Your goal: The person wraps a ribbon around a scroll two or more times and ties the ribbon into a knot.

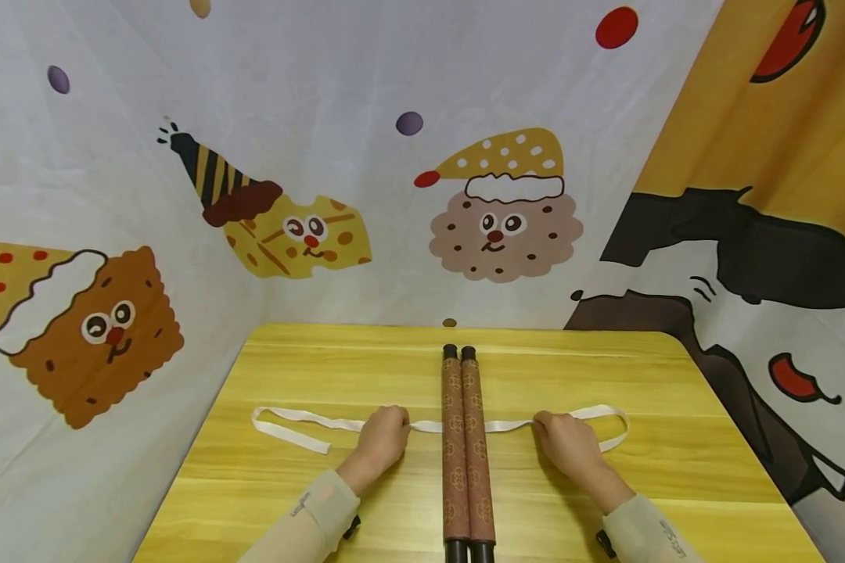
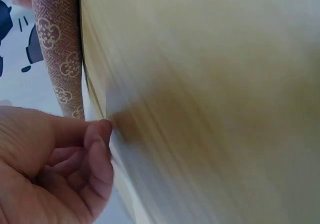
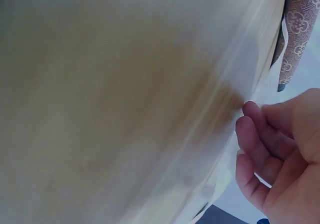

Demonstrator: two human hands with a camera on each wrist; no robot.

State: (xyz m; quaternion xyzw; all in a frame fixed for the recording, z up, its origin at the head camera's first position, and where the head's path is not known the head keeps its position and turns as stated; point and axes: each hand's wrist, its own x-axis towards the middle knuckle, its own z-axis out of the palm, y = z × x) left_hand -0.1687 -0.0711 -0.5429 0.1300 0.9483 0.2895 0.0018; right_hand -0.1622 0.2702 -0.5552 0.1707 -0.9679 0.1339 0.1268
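Observation:
A scroll (image 1: 454,453), rolled into two side-by-side brown patterned rolls with dark end knobs, lies lengthwise on the table. A white ribbon (image 1: 427,427) runs crosswise beneath both rolls and comes out on either side. To the left of the scroll, my left hand (image 1: 382,436) pinches the ribbon between thumb and fingertips. On the other side my right hand (image 1: 569,442) pinches it too. Past each hand the loose ribbon lies in a bend on the table. Both wrist views show the patterned roll (image 2: 57,43) close by each hand's curled fingers (image 3: 250,136).
The wood-grain table (image 1: 352,360) has rounded far corners. White cloth (image 1: 324,94) printed with cartoon biscuits and cheese hangs behind it and at the left. At the right is a yellow, white and black printed curtain (image 1: 767,234).

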